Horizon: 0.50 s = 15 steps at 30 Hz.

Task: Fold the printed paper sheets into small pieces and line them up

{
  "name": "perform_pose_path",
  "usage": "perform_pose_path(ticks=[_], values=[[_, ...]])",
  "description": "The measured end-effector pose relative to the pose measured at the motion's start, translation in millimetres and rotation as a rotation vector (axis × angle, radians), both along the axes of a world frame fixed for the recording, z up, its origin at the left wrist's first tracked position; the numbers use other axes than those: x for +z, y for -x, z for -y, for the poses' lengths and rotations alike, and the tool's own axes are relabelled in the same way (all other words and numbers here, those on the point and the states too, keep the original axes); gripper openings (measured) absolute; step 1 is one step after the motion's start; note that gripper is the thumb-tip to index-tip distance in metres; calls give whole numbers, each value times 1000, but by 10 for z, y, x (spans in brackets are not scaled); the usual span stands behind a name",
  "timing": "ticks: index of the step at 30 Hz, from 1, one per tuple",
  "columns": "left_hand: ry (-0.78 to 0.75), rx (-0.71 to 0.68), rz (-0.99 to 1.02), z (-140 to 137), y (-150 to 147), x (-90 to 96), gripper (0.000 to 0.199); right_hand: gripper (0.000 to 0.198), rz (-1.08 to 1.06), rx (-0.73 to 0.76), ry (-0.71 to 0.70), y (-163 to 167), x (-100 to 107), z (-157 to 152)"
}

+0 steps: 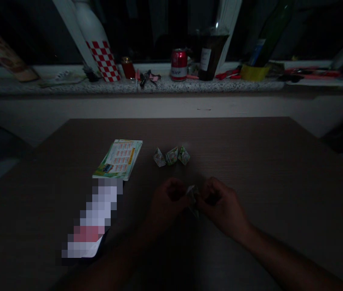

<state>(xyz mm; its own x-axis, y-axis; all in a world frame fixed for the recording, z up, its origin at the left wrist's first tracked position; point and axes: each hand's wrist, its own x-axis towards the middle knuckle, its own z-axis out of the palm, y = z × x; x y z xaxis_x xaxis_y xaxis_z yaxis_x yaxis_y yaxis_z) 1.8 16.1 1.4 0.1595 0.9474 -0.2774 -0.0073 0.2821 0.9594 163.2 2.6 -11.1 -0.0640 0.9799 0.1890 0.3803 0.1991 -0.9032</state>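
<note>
Between my two hands is a small folded paper piece (192,195), pale and creased, dim in the low light. My left hand (169,202) pinches its left side. On its right side, the thumb and fingers of my right hand (221,204) are closed on the same paper. Just beyond my hands, three folded paper pieces (171,156) with a printed green and white pattern sit in a row on the table. To the left lies a stack of printed paper sheets (119,159) showing a calendar-like grid.
A phone-like device with a blurred-out bright screen (94,218) lies on the brown table (250,161), left of my hands. Along the granite windowsill (147,85) stand a checkered bottle (104,56), a red can (179,64), a dark cup (209,60) and a green bottle (268,36).
</note>
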Motion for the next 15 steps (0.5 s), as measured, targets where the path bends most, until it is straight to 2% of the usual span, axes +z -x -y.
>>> perform_pose_path(ticks=[5,9,15], values=[[70,-28,125,-15,-2,2,37,8,68,74,-109,-17,51,13],[88,20,147,-32,10,-35,33,27,143,184,-204,-49,106,25],[99,53,199,-33,13,-29,34,33,205,267,-300,-58,100,12]])
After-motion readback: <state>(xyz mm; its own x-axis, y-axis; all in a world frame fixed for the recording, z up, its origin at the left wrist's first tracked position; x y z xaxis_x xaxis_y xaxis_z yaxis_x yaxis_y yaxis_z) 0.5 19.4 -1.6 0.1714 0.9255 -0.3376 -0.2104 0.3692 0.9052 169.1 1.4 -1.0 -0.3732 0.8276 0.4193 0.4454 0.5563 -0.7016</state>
